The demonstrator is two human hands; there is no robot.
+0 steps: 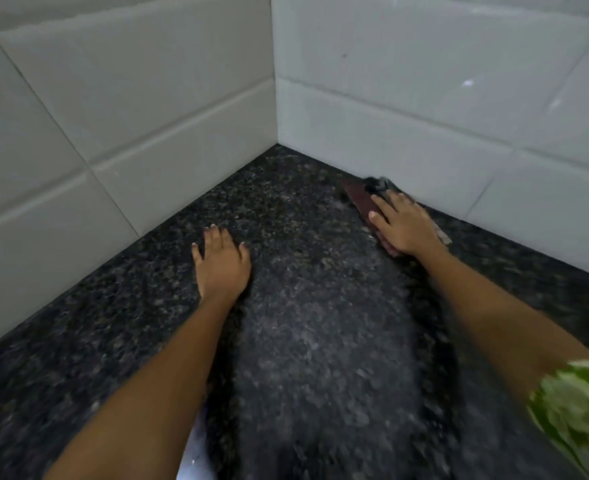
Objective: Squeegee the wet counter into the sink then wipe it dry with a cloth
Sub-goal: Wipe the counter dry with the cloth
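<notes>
Counter (113, 306): black stone, speckled grey and brown. Wall tiles (147, 81): plain white, grey joints. Cloth (362, 199): dark maroon with a grey patch. Sleeve (577, 410): green and white pattern, blurred.

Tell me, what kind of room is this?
Probably a kitchen, though a bathroom is possible. A dark speckled stone counter runs into a corner of white wall tiles, and the right hand presses a dark wiping tool along the wall.
</notes>
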